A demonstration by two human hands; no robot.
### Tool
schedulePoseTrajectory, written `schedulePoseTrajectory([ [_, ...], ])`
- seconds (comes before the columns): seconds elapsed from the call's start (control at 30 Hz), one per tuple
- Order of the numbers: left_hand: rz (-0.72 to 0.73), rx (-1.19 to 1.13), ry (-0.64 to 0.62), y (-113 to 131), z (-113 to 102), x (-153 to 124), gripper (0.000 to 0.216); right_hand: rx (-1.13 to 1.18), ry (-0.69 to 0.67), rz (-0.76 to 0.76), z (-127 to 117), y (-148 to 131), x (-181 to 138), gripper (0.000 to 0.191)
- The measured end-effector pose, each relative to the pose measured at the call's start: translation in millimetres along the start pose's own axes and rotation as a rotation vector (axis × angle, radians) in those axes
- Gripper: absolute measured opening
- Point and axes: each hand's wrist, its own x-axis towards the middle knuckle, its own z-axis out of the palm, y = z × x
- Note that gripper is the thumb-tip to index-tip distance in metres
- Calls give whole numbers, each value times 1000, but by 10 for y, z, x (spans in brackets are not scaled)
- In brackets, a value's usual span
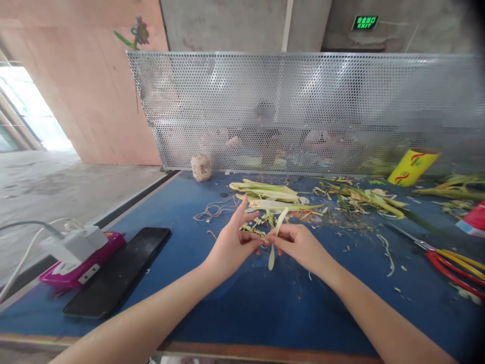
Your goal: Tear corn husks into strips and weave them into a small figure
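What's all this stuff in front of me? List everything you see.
leaf strip: one, pale cream, pinched between both hands
leaf pile: one heap, pale green, beyond the hands
twine: one loose tangle, tan, left of the heap
twine ball: one, beige, by the screen
roll: one, yellow, far right
scissors: one pair, red and yellow handles, right edge
phone: one, black, left side
box: one, magenta, white plug on top, beside the phone
screen: one, grey perforated metal, behind the table
table: one, blue
left hand: one, index finger raised
right hand: one, fingertips on the strip
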Motion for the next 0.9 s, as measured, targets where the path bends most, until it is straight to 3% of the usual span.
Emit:
schedulePoseTrajectory([
  [0.13, -58, 5, 50, 10, -29, 14, 91, 68, -17, 32, 24, -2, -14, 18],
  [0.23, -101, -4, 41, 38, -61, 29, 94, -10, 9, 11, -16, 11, -18, 18],
  [0.43, -90, 37, 48, 149, -95, 38, 94, 4, 60, 34, -143, -6, -3, 19],
  [0.53, -8, 163, 95, 105, -91, 34, 87, 107, 62, 66, -126, 11, 17, 20],
  [0.63, 198, 430, 193, 9, -84, 28, 82, 179, 67, 53, -97, 38, 34, 25],
  [0.77, 334, 633, 240, -43, -58, -12, 79, 232, 49, 30, -79, 44, 43, 29],
  [0.9, 363, 722, 153, -14, -19, -58, 79, 298, 26, 13, -44, 14, 26, 30],
])
